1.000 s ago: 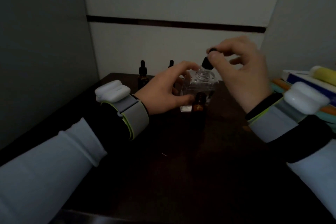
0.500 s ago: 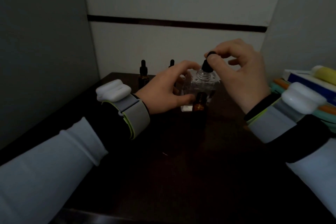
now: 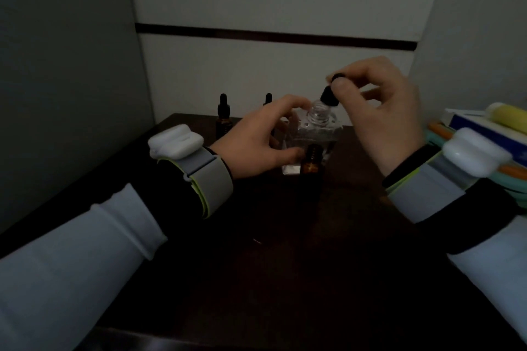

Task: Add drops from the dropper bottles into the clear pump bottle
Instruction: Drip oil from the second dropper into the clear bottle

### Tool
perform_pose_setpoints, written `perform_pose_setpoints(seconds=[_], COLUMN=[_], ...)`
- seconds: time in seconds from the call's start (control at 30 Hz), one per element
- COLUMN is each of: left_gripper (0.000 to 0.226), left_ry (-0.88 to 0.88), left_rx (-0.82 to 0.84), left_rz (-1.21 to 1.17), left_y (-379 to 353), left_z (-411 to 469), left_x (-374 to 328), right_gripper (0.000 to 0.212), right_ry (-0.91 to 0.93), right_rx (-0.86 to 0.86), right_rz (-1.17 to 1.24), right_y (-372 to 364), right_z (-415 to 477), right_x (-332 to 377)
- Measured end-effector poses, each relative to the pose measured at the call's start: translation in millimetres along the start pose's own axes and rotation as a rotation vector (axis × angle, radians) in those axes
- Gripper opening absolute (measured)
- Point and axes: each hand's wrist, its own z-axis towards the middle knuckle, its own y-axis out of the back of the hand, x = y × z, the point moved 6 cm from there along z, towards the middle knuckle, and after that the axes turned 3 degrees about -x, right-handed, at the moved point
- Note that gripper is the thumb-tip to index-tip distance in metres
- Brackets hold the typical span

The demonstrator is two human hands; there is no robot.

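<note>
Dispensing step in hand. Your left hand [image 3: 251, 142] gripped the clear pump bottle [image 3: 316, 131], which stood upright on the table [image 3: 285, 236] with its neck uncapped. Your right hand [image 3: 382, 117] pinched the dropper [image 3: 329, 97] by its bulb, thumb and forefinger closed on it, the collar directly over the neck. The glass tip could not be made out. The open amber bottle [image 3: 312, 164] stood just in front. Judgement: the next move called for a measured squeeze, tip centred, then returning the dropper to the amber bottle.
</note>
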Motion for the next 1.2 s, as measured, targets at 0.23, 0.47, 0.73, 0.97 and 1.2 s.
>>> perform_pose_setpoints(seconds=[0.23,0.47,0.73,0.97,1.2], left_gripper=[0.056,0.057,0.058,0.057,0.056], left_ry=[0.004,0.001,-0.002,-0.003,-0.004], left_rx=[0.001,0.004,0.000,0.001,-0.006], left_rz=[0.004,0.010,0.007,0.006,0.004], left_y=[-0.2,-0.2,-0.2,-0.5,-0.2], left_z=[-0.2,0.4,1.1,1.3,0.8], left_x=[-0.3,0.6,1.6,1.7,1.1], right_gripper=[0.007,0.004,0.009,0.007,0.007], right_ry=[-0.046,-0.047,-0.023,0.005,0.009], right_rx=[-0.169,0.016,0.105,0.114,0.126], right_rz=[0.274,0.157,0.094,0.092,0.100], right_y=[22.0,3.1,-4.4,-4.1,-5.0], right_z=[11.2,2.1,-2.5,-1.7,-2.6], right_x=[11.0,8.7,7.8,9.3,9.3])
